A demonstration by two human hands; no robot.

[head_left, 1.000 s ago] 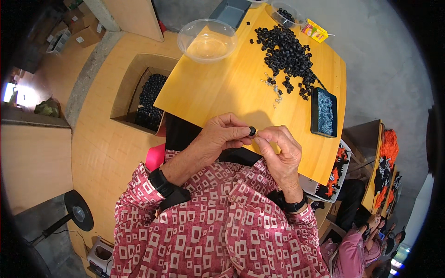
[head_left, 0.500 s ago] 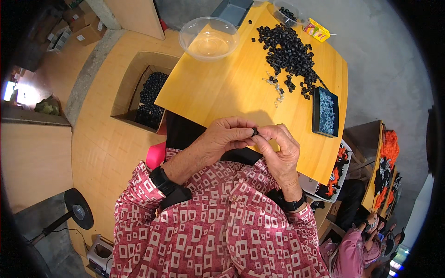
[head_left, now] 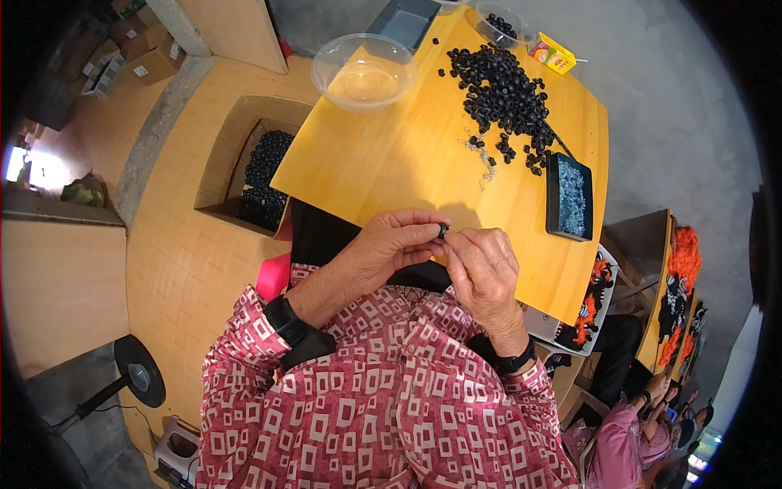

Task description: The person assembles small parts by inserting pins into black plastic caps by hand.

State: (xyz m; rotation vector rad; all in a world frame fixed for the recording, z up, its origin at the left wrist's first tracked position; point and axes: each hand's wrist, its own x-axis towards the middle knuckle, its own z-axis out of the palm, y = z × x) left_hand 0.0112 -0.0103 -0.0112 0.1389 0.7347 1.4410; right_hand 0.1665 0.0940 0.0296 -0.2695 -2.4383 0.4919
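We hold a small black part (head_left: 443,231) in the pinched fingertips of our left hand (head_left: 384,247), above the near edge of the table (head_left: 342,163). Our right hand (head_left: 486,269) is drawn narrow just beside it; whether it grips anything, we cannot tell. This one part seems only partway worked. A large heap of black parts (head_left: 501,90) lies loose, so much appears left. The cardboard box (head_left: 218,155) on the floor holds many dark pieces; whether those are finished, we cannot tell.
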